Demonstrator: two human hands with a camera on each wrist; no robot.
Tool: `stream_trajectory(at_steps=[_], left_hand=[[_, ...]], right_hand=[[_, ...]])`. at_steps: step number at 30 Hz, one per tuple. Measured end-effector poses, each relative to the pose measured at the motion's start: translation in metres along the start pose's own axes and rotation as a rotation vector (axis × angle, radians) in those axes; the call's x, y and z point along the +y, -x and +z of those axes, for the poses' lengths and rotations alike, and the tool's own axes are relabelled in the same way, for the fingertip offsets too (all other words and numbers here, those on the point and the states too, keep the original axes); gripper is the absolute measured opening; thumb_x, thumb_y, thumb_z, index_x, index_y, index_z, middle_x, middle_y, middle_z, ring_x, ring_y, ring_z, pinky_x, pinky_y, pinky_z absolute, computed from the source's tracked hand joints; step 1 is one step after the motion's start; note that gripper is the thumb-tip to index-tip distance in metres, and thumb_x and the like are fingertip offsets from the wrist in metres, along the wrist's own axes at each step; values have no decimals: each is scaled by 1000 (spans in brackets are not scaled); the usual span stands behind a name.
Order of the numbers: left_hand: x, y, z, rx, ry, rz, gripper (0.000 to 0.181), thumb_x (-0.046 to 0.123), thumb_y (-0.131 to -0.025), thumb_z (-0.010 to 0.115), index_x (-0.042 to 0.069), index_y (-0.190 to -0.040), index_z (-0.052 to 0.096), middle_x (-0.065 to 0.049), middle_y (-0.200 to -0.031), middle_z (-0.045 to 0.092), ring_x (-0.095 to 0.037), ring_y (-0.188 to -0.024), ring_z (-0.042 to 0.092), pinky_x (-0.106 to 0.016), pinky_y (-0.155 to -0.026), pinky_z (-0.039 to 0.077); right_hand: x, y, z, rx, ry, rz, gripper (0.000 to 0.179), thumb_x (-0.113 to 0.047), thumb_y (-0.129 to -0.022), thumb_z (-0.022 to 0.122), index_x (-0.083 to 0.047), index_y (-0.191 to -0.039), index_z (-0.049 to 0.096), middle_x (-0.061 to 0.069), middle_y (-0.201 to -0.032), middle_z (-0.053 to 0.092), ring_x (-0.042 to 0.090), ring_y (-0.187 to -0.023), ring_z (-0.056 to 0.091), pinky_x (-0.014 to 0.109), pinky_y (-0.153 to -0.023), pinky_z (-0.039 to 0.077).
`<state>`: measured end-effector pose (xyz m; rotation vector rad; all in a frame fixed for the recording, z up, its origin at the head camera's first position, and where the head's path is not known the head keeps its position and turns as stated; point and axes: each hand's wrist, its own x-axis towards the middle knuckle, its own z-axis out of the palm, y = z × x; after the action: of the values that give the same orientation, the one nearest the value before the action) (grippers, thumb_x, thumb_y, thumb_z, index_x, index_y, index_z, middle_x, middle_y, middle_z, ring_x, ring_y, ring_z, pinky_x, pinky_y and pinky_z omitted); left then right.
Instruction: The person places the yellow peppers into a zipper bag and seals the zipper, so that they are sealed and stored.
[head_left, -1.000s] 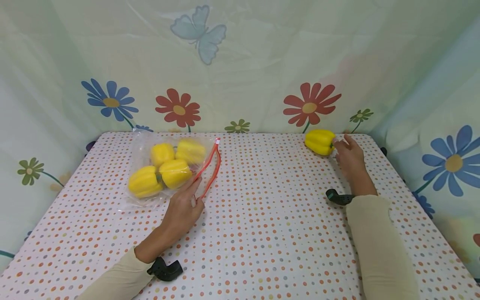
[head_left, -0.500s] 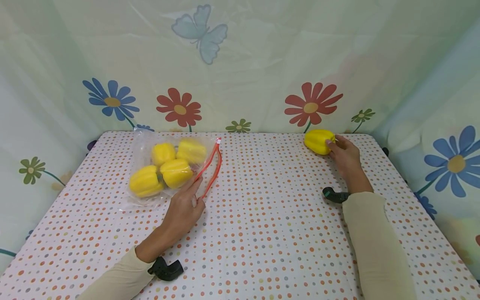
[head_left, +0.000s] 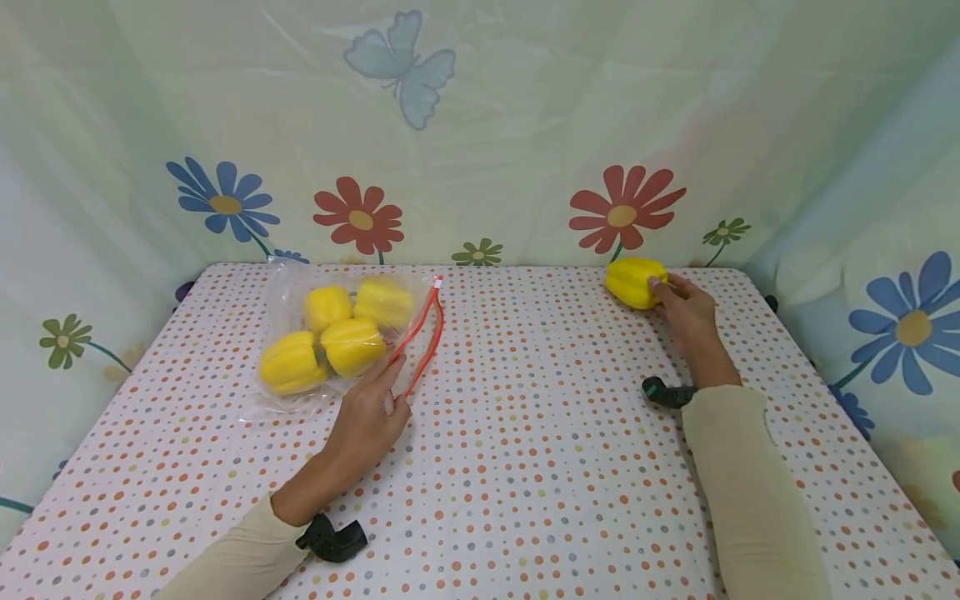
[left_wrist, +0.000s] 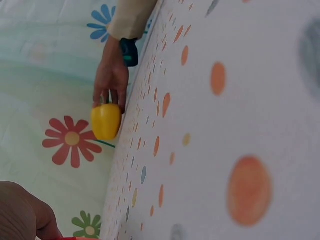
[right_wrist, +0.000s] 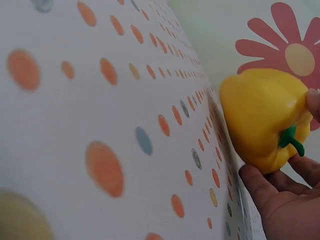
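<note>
Right hand point(head_left: 688, 318) eases pepper point(head_left: 630, 283) slightly left

Since half a second ago the right hand and its pepper have shifted a little leftward in the head view, while the left hand point(head_left: 367, 417) stays put. The pepper is at the far right of the table point(head_left: 525, 475), near the curtain point(head_left: 510, 108), its green stem point(right_wrist: 291, 140) facing the palm. The right fingers point(right_wrist: 262, 187) are clamped on it from two sides at the stem end; whether it touches the table I cannot tell.

Well apart from it, a clear bag point(head_left: 285, 298) lies on the table's left side with four more peppers point(head_left: 352, 346) inside. Its red zip point(head_left: 437, 337) spreads into two strips that meet at a white slider point(head_left: 437, 283). The left hand touches the bag beside the zip, index finger reaching along it; whether those fingers pinch it I cannot tell. Each wrist carries a black mount point(head_left: 333, 540).
</note>
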<state>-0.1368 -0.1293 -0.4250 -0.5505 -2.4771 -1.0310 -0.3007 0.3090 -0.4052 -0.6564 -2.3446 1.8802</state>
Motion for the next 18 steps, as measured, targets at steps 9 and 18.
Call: stream_trajectory(at_steps=[9, 18], left_hand=[[0, 0, 0, -1, -4, 1, 56, -11, -80, 59, -11, -135, 50, -25, -146, 41, -29, -107, 56, -21, -45, 35], [1, 0, 0, 1, -6, 6, 56, -11, -80, 60, -12, -135, 50, -26, -145, 41, -30, -122, 50, -21, -45, 36]], right_hand=[[-1, 16, 15, -150, 106, -80, 86, -59, -90, 56, -13, -155, 24, 10, -155, 30, 24, -135, 40, 32, -103, 38], [0, 28, 40, -257, 210, -183, 84, -59, -88, 59, -13, -152, 33, 11, -149, 40, 27, -127, 46, 34, -100, 42]])
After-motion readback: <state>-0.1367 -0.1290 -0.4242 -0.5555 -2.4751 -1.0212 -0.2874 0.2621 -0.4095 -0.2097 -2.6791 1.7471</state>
